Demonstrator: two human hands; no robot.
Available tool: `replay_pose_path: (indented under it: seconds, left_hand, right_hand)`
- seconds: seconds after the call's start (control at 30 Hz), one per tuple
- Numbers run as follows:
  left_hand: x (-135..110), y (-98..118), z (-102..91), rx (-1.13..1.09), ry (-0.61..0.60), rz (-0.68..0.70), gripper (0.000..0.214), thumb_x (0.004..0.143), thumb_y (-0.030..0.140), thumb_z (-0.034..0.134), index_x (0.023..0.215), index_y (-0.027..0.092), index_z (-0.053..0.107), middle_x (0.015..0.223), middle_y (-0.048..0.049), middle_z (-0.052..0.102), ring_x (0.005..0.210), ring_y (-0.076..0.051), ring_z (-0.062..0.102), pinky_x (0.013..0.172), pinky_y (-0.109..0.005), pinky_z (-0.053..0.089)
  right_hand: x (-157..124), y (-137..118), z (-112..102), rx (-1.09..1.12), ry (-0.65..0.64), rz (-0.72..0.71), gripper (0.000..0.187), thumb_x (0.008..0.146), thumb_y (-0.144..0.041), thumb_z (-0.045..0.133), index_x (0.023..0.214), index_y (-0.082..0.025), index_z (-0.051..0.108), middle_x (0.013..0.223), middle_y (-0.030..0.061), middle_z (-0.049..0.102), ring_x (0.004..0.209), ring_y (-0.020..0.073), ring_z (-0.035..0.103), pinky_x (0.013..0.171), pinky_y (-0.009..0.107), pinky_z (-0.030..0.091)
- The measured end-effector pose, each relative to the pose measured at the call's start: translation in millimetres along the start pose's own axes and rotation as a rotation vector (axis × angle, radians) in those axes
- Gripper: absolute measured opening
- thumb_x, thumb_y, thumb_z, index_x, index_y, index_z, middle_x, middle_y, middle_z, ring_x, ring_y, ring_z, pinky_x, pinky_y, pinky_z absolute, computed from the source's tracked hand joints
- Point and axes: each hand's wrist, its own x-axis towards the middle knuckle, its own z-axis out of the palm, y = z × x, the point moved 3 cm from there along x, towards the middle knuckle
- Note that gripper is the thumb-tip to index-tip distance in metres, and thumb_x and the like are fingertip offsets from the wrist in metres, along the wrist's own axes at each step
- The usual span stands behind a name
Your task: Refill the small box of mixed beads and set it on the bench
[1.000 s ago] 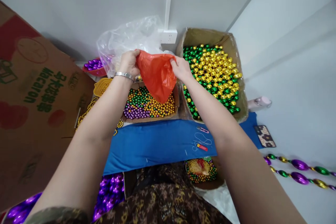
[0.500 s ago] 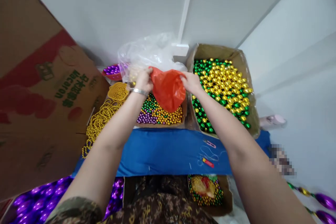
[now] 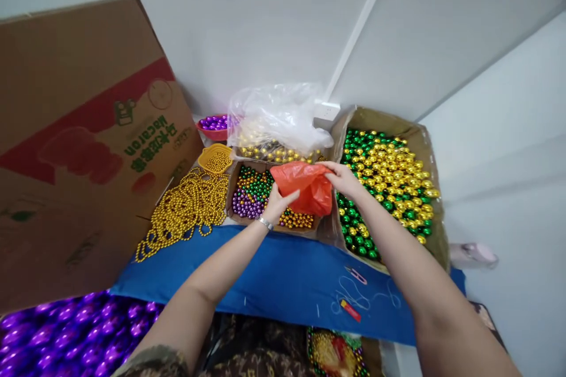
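A thin red plastic bag [image 3: 309, 185] is between my two hands, above a small carton of purple, green and gold beads [image 3: 247, 203]. My right hand [image 3: 342, 179] pinches the bag's upper right edge. At the bag's lower left side is my left hand [image 3: 279, 205], its thumb lying across the front of the red plastic and its other fingers partly hidden; it grips the bag there. A silver bracelet circles my left wrist. The bag hides part of the carton, and what is inside it cannot be made out.
Right stands a big carton of green and gold beads [image 3: 389, 188]. Gold bead strings [image 3: 190, 206] and a yellow basket [image 3: 216, 158] lie left, beside a tall cardboard box [image 3: 88, 147]. A cutter [image 3: 356, 274] and a red lighter [image 3: 351, 310] rest on blue cloth [image 3: 198, 265].
My left hand has moved from the bag's upper left edge down to its lower left side. The bag now tilts sideways. The view has shifted, and my right hand still holds the edge.
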Motion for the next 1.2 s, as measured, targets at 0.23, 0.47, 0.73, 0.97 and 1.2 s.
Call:
replay_pose_path:
  seconds: [0.23,0.47,0.73,0.97,1.2]
  left_hand:
    - [16,-20,-30.5,0.333,0.083,0.004,0.019,0.062,0.029,0.068,0.072,0.015,0.061,0.067,-0.0010,0.063,0.063,-0.014,0.053,0.061,-0.023,0.042]
    - [47,47,-35.9,0.545,-0.093,0.095,0.018,0.063,0.028,0.067,0.076,0.016,0.063,0.072,-0.0006,0.064,0.066,-0.015,0.053,0.063,-0.024,0.040]
    - [75,99,-3.3,1.052,-0.157,0.315,0.023,0.062,0.029,0.077,0.056,0.021,0.057,0.056,-0.0007,0.048,0.060,-0.018,0.045,0.063,-0.027,0.032]
    - [101,111,19.7,0.986,-0.214,0.180,0.033,0.058,0.022,0.082,0.049,0.021,0.051,0.048,0.0013,0.038,0.067,-0.020,0.051,0.063,-0.024,0.036]
    - [81,92,15.8,0.574,-0.267,-0.199,0.013,0.061,0.011,0.074,0.067,0.016,0.064,0.053,-0.0002,0.057,0.044,-0.011,0.049,0.046,-0.020,0.034]
  right_hand:
    - [-18,18,-12,-0.372,-0.023,0.123,0.047,0.082,-0.018,0.051,0.126,-0.022,0.066,0.122,0.0047,0.070,0.111,0.0225,0.066,0.103,0.038,0.048]
    - [-17,23,-25,-0.633,0.010,0.261,0.043,0.088,-0.019,0.045,0.124,-0.029,0.067,0.121,0.0017,0.070,0.110,0.0209,0.065,0.095,0.032,0.050]
    - [-32,33,-13,-0.725,-0.022,0.422,0.041,0.091,-0.028,0.043,0.125,-0.033,0.066,0.117,0.0024,0.071,0.100,0.0215,0.067,0.080,0.030,0.052]
    - [-32,27,-10,-0.695,-0.036,0.411,0.040,0.091,-0.028,0.044,0.124,-0.032,0.066,0.118,0.0021,0.070,0.101,0.0210,0.066,0.083,0.030,0.051]
    - [-34,33,-15,-0.582,0.056,0.380,0.046,0.089,-0.016,0.041,0.130,-0.023,0.062,0.122,0.0061,0.068,0.110,0.0225,0.064,0.095,0.032,0.049]
